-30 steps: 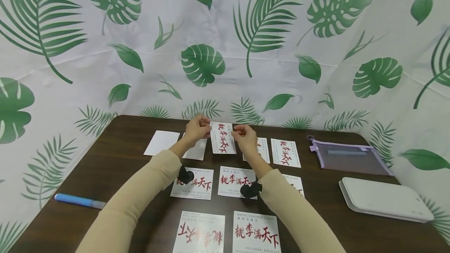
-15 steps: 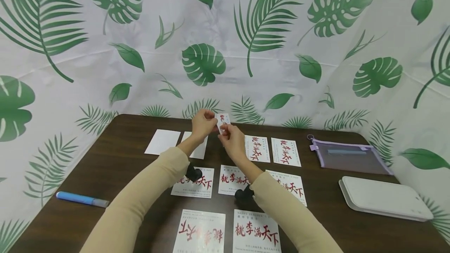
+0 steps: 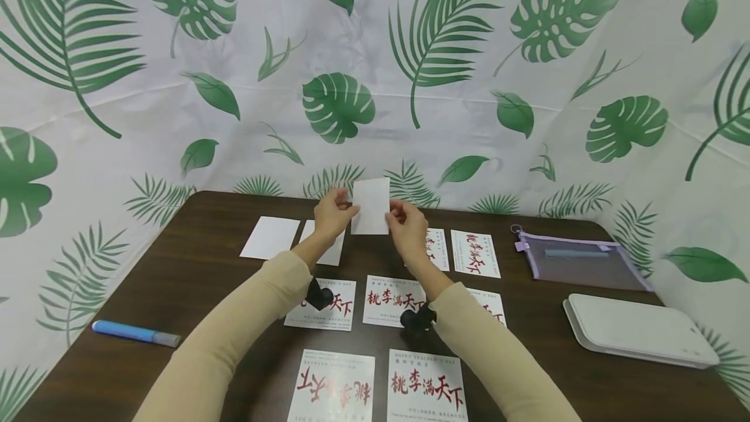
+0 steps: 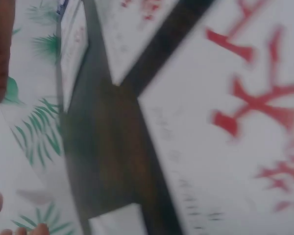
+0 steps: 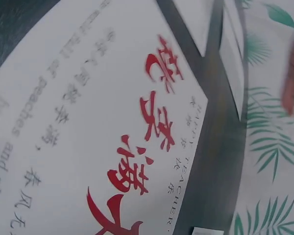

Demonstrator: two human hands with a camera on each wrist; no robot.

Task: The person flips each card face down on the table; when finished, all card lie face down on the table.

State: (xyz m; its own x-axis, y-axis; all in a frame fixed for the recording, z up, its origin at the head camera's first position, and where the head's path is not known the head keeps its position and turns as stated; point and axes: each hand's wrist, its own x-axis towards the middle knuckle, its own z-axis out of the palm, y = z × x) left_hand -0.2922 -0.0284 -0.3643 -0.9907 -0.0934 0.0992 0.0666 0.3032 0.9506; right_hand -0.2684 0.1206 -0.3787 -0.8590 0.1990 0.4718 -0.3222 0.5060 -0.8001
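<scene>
The fingers of the left hand (image 3: 333, 213) pinch the left edge of a small white card (image 3: 372, 206), and the fingers of the right hand (image 3: 405, 222) pinch its right edge. The card stands nearly upright in the air, a little above the centre of the head view, over the far part of the dark table (image 3: 193, 259). Its blank side faces the camera. Both grips look narrow, only thumb against fingertips, at about the middle height of each edge.

The step in hand seems to be the turning of this card so that it lies blank side up. To do it well, I think the pinches should stay light and at the edges, so the paper does not bend or crease. Both hands should lower together, to keep the card level.

Left of the hands in the frame, two blank cards (image 3: 270, 238) already lie flat in a row. Right of the hands, printed cards (image 3: 475, 253) with red characters lie face up, and more printed cards fill the lower centre. The free place for the card appears to be just under it, between the blank ones and the printed ones. It should go down parallel to its neighbours, beside them and not overlapping.

At the lower left lies a blue pen (image 3: 136, 333), and at the right a mesh pouch (image 3: 580, 263) and a white tray (image 3: 638, 331), all well apart.
</scene>
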